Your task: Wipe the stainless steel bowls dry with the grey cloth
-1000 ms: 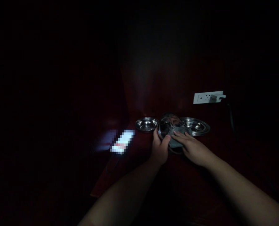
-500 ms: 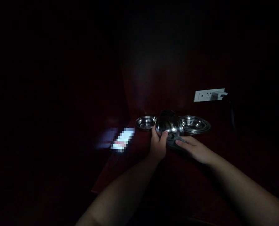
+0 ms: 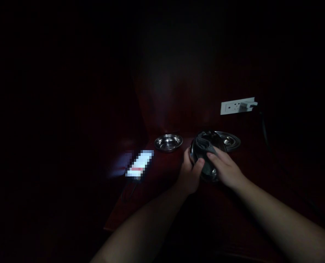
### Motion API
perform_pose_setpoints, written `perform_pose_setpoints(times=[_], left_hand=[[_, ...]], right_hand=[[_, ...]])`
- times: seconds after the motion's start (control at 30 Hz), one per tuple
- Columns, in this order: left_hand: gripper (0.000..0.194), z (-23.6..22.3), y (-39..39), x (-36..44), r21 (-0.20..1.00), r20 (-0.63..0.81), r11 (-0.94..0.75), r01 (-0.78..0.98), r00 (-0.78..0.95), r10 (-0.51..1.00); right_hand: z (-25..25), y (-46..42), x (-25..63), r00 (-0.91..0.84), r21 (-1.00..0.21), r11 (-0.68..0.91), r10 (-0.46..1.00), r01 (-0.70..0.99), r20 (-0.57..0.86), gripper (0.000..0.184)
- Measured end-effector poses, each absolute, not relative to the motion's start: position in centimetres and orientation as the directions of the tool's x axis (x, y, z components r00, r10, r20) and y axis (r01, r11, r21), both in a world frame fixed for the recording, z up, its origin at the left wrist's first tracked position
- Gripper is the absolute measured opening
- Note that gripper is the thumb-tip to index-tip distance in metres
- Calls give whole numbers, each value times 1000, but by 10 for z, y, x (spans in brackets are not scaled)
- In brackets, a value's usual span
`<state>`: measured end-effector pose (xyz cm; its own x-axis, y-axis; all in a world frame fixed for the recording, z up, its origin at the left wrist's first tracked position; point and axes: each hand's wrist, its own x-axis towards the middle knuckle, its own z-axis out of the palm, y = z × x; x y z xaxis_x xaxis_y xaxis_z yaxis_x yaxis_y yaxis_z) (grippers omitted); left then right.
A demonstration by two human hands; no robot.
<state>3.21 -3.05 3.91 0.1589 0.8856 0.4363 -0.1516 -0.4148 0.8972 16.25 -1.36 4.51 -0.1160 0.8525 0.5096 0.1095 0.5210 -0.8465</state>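
Note:
My left hand is closed on the near-left rim of a shiny steel bowl, its thumb on the near side. The bowl is held tilted above the table, its inside partly towards me. In my right hand is a dark grey cloth, pressed against the bowl's inside. Cloth and fingers cover much of the bowl. Behind it to the left, a small steel dish lies on the table. To the right, steel plates, seemingly stacked, are partly hidden by the bowl.
A lit phone, its screen blurred out, lies near the left edge of the dark red table, with a thin cable. On the wall behind is a white socket with a plug and a hanging cord. The surroundings are very dark.
The bowl has turned from showing its outside to showing its inside, and has shifted slightly right. My right hand with the cloth has moved from its lower outside to its inside.

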Motion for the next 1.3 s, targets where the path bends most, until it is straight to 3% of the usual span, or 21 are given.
perform_pose_setpoints(times=[0.07,0.17,0.27,0.43,0.6,0.9,1.1,1.3], left_hand=[[49,40,-32,32,899,430,-403,-170,174,886],[50,39,-30,32,888,442,-402,-223,174,880],[53,37,-27,34,881,444,-402,-248,145,884],[56,32,-22,33,880,445,-412,-236,107,889],[62,30,-18,28,875,456,-437,-210,52,889],[60,36,-15,22,878,467,-472,-73,-77,881],[60,36,-16,21,886,453,-458,-76,-68,889],[62,35,-16,21,887,448,-448,-107,-26,893]], right_hand=[[42,-10,165,-245,-644,664,743,380,623,46],[36,-4,168,-332,-427,654,717,625,612,55],[34,2,173,-323,-337,574,755,746,570,62],[33,8,181,-362,-261,544,778,798,514,63],[33,7,181,-409,-293,564,794,772,450,60],[54,-9,176,-469,-583,599,798,548,379,38],[57,-13,171,-469,-605,593,801,532,373,19],[51,-11,170,-472,-558,627,778,543,415,14]])
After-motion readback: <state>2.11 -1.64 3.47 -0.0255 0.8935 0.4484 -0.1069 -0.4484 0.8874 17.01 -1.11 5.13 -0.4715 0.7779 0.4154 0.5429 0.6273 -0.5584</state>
